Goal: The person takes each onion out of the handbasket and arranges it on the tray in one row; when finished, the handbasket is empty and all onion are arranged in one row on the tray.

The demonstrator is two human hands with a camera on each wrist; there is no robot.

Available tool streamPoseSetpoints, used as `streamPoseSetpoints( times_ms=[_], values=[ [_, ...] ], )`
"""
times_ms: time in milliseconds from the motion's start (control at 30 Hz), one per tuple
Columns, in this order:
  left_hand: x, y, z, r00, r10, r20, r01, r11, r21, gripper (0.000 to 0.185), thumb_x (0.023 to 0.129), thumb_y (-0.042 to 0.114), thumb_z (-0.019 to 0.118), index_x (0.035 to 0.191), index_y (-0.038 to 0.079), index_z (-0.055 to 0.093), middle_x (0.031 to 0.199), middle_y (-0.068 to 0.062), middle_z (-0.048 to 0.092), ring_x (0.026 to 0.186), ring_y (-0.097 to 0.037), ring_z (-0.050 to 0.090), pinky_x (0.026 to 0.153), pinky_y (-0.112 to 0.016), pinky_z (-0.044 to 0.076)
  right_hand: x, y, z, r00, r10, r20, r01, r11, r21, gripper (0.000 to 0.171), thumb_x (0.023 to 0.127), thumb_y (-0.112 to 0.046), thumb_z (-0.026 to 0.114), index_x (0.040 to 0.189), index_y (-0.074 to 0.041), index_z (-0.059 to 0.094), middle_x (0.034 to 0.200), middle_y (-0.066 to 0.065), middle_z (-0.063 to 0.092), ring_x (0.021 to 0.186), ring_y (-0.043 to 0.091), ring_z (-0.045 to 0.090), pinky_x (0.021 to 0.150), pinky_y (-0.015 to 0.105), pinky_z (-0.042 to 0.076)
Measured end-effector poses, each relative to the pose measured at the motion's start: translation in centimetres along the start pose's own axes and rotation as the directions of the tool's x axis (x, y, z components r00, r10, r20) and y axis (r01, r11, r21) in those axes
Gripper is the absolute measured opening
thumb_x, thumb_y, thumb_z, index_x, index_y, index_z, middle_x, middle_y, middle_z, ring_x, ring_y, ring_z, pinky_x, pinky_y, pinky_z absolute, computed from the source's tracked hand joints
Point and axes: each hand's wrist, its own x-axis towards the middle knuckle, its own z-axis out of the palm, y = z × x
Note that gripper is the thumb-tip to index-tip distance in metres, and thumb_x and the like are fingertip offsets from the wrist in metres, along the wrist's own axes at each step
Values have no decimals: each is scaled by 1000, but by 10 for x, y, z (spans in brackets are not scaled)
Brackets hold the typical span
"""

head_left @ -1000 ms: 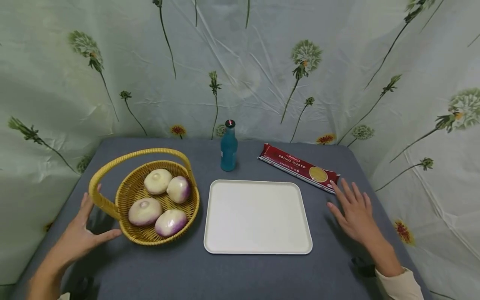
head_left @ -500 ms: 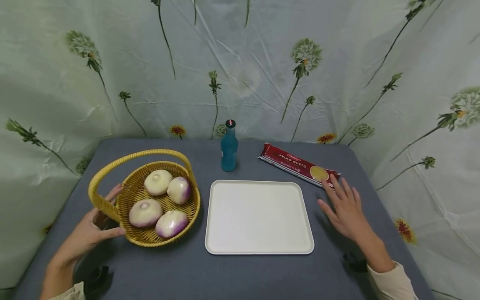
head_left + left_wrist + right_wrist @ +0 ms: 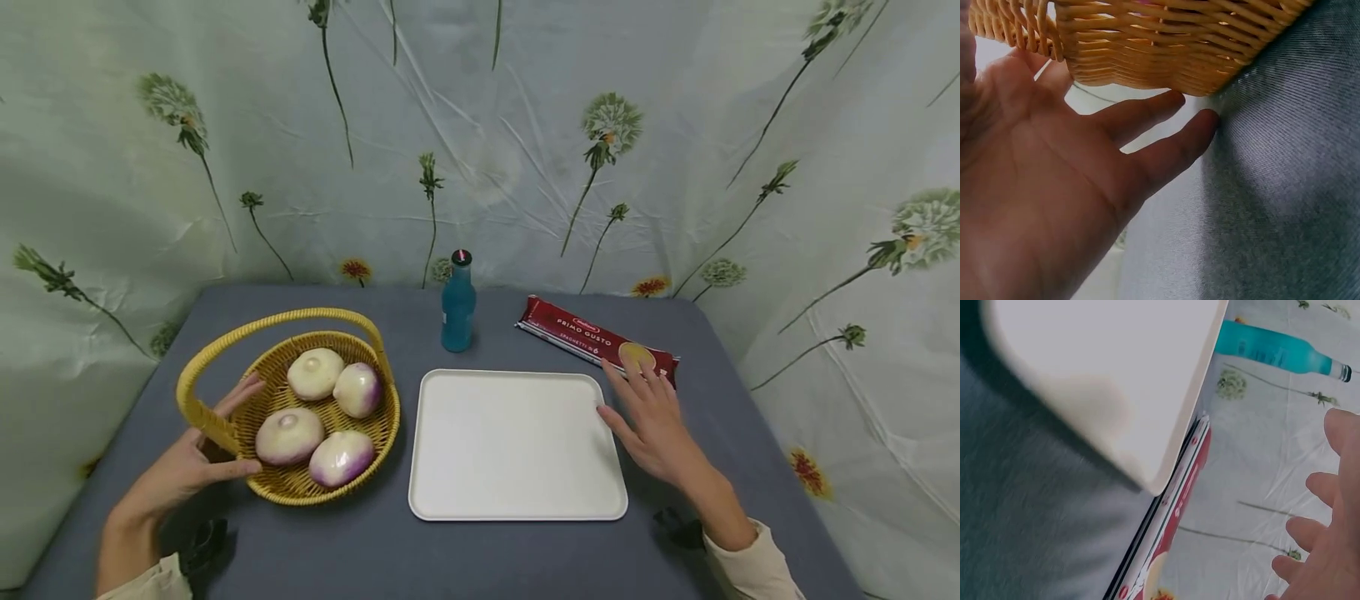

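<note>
On the table's left stands a yellow wicker basket point(image 3: 315, 500) with a tall handle point(image 3: 292, 317). Several white-and-purple onions point(image 3: 288, 435) lie in it. My left hand point(image 3: 176, 475) is at the basket's left side, thumb at the front rim and fingers reaching past the handle's base. In the left wrist view, two extended fingers point(image 3: 1175, 147) lie below the basket wall point(image 3: 1147, 47). My right hand point(image 3: 652, 429), fingers spread, hovers between the white tray point(image 3: 517, 450) and a red spaghetti packet point(image 3: 566, 329), partly covering the packet; contact with it cannot be told.
A blue bottle point(image 3: 458, 308) with a dark cap stands upright behind the tray. The grey-blue tabletop point(image 3: 390, 558) ends at a flower-patterned cloth point(image 3: 495, 217) behind and at the sides. Small black objects point(image 3: 678, 527) are by the wrists.
My left hand has moved right, in against the basket, its fingers now past the handle's base. My right hand has drifted left toward the tray. The basket stays in place.
</note>
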Motion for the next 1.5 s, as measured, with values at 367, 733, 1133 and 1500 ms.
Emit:
streamPoseSetpoints(
  times_ms=[367,733,1133,1500],
  values=[
    [-3,-5,2,999,37,-5,-37,999,26,102,83,-18,67,162,12,10,169,5,-15,143,15,4,97,-5,26,16,-21,4,999,0,39,-2,999,44,70,97,-33,63,158,-17,32,166,16,20,150,46,11,112,71,5],
    [2,-6,1,999,49,-12,-49,998,31,99,84,-18,67,162,10,13,168,5,-15,144,12,1,97,-5,24,35,-46,9,996,-55,75,49,996,74,70,99,-34,60,160,-21,28,168,12,18,153,41,9,114,70,2],
    [-1,-11,3,999,34,-15,-34,999,9,97,85,-17,66,162,9,13,168,6,-14,143,13,3,98,-5,24,49,-81,23,987,-128,97,114,983,143,67,101,-37,57,160,-23,29,168,8,18,154,37,10,118,64,2],
    [-3,-9,4,1000,9,-10,-9,1000,6,95,87,-14,66,162,11,12,168,8,-15,138,19,8,95,-4,26,57,-107,37,977,-171,129,147,973,179,66,102,-41,54,160,-25,27,168,4,19,154,35,11,119,62,3]
  ],
)
